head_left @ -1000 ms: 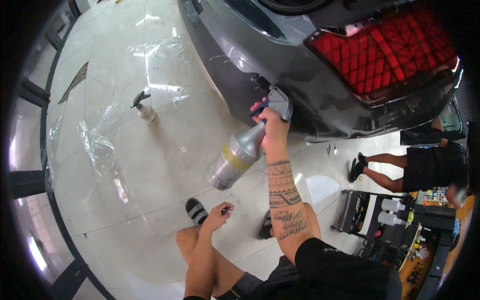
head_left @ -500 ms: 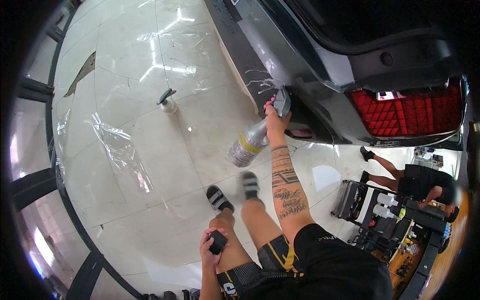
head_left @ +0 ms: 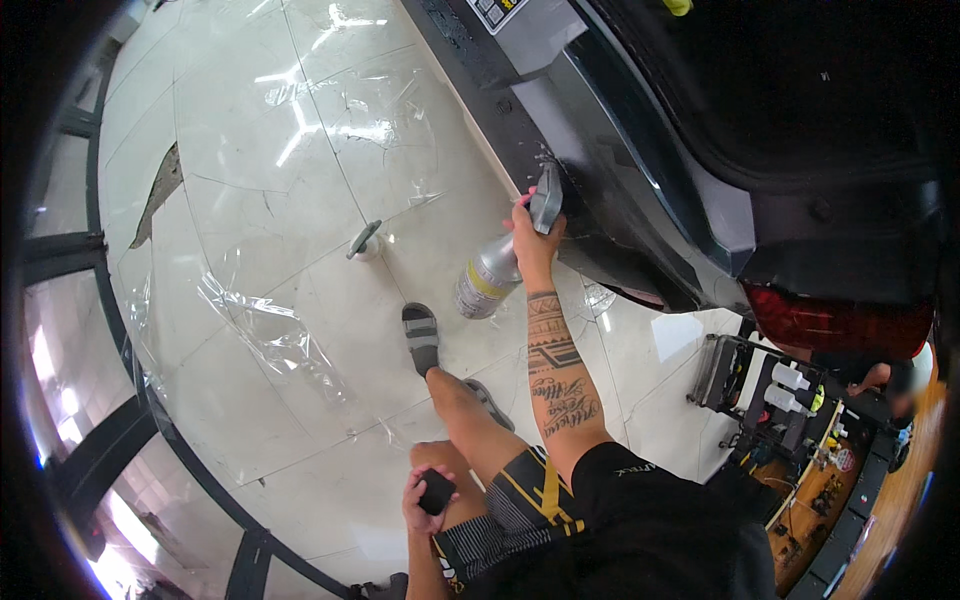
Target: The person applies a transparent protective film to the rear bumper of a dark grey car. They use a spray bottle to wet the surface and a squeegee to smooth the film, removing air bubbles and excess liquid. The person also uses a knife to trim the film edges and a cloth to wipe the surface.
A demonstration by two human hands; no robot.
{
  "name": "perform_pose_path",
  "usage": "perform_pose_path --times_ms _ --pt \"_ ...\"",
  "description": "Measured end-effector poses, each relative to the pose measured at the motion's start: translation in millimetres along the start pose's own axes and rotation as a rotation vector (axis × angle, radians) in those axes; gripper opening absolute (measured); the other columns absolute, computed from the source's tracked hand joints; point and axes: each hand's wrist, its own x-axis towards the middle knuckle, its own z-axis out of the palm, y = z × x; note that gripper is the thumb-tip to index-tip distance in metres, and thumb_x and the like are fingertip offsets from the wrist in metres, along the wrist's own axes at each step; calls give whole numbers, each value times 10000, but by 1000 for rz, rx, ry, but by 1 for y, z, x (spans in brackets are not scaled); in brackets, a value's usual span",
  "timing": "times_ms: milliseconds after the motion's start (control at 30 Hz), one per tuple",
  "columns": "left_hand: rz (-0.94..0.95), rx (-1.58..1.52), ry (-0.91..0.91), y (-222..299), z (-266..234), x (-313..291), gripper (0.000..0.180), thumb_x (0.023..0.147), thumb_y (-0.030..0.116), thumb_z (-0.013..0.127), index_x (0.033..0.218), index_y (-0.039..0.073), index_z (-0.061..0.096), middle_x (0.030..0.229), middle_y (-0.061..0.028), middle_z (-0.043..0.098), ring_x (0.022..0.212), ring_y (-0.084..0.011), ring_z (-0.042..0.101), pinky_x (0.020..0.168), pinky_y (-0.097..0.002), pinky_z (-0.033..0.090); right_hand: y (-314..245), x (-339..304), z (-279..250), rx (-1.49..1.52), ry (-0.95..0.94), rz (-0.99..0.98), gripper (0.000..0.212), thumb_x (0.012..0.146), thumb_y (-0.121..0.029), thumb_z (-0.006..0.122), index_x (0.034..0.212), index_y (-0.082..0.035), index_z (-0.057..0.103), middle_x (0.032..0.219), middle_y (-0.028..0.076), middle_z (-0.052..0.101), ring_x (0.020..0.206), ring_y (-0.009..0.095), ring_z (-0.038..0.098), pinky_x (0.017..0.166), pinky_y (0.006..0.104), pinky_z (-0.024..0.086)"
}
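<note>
My right hand [head_left: 538,240], arm stretched forward, grips a silver spray bottle [head_left: 487,278] with a yellow band by its grey trigger head. The nozzle points at the dark lower rear bumper [head_left: 590,215] of a grey car, and small white droplets show just beyond it. The bottle hangs tilted, its base toward the lower left. Down by my thigh, my left hand [head_left: 415,508] has its fingers closed around a small black block [head_left: 435,493], which looks like a sponge or applicator pad.
A second pump or spray bottle [head_left: 367,243] stands on the tiled floor ahead. Crumpled clear plastic film [head_left: 265,320] lies to the left. On the right is a tool cart [head_left: 745,385] with white bottles [head_left: 788,390], and a person is partly hidden behind the red tail light [head_left: 835,320].
My view and body have shifted along the car, and my feet have stepped. White streams of spray at the nozzle have shrunk to small droplets. Both hands keep their hold.
</note>
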Motion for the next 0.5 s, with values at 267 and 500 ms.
perform_pose_path --times_ms 267,500 --pt "70 -8 -72 110 84 8 370 854 192 615 1163 37 483 1131 -237 558 1014 -368 596 683 -500 599 -22 28 72 -154 -42 33 283 733 -38 631 1010 -1 589 841 67 606 775 176 605 698 312 507" --pt "-220 378 -166 166 61 51 384 889 297 596 1205 107 487 1144 -181 580 1012 -338 604 685 -508 574 -53 41 97 -372 -89 100 194 709 -83 613 897 -41 626 764 107 618 737 286 610 735 368 482"
